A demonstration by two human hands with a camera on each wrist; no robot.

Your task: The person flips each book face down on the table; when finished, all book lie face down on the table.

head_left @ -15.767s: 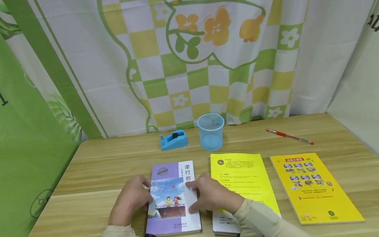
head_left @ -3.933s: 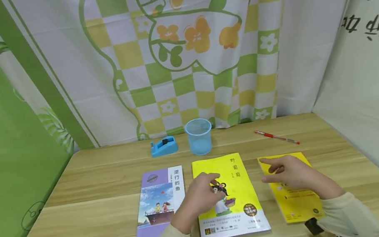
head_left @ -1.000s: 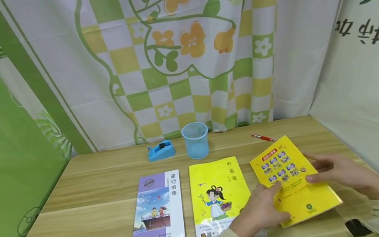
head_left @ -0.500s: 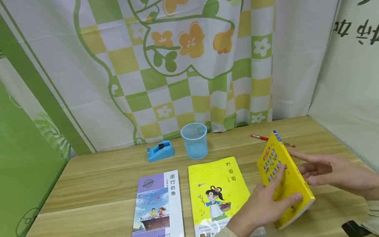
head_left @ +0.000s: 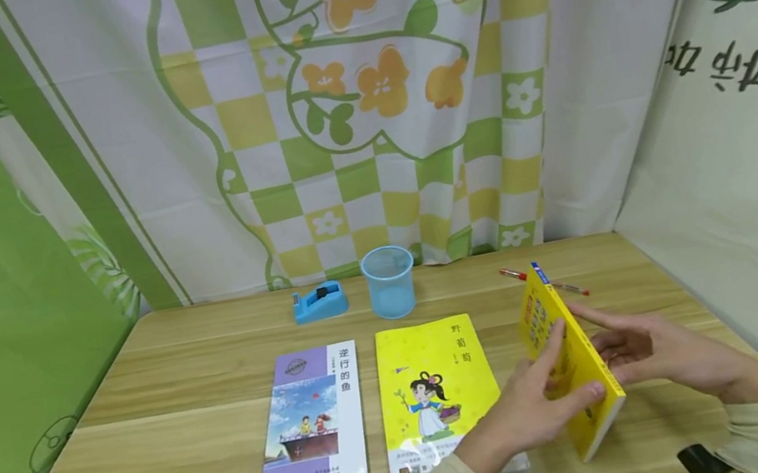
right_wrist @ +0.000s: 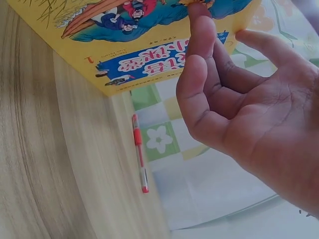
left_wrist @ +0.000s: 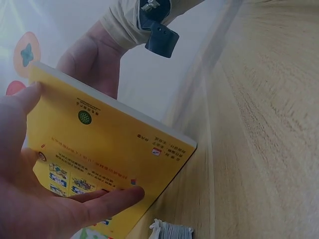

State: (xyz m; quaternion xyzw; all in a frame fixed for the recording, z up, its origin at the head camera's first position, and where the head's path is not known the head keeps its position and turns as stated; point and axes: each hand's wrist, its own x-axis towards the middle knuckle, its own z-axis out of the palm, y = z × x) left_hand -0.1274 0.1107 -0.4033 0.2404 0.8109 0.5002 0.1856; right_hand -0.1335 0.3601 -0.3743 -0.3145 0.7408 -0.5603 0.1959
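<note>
A yellow book [head_left: 578,370] is tilted up on edge at the right of the table, its spine toward the right. My left hand [head_left: 524,414] holds it from the left, thumb and forefinger spread over the back cover. In the left wrist view that forefinger [left_wrist: 114,201] lies across the printed cover. My right hand [head_left: 661,347] holds the book's other side; in the right wrist view its bent fingers [right_wrist: 199,74] meet the illustrated front cover. Left of my hands lie a yellow book with a cartoon girl [head_left: 422,373] and a purple-and-white book [head_left: 313,425], both flat.
Behind the books stand a blue tape dispenser [head_left: 320,302] and a translucent blue mesh cup [head_left: 391,285]. A red pen [head_left: 571,288] lies behind the raised book. A patterned curtain [head_left: 363,146] hangs along the wooden table's [head_left: 179,441] back edge.
Some seconds ago the raised book lay flat, back cover up; my hands have since lifted it and turned it nearly upright. Earlier, the middle book was turned to show its girl cover.
</note>
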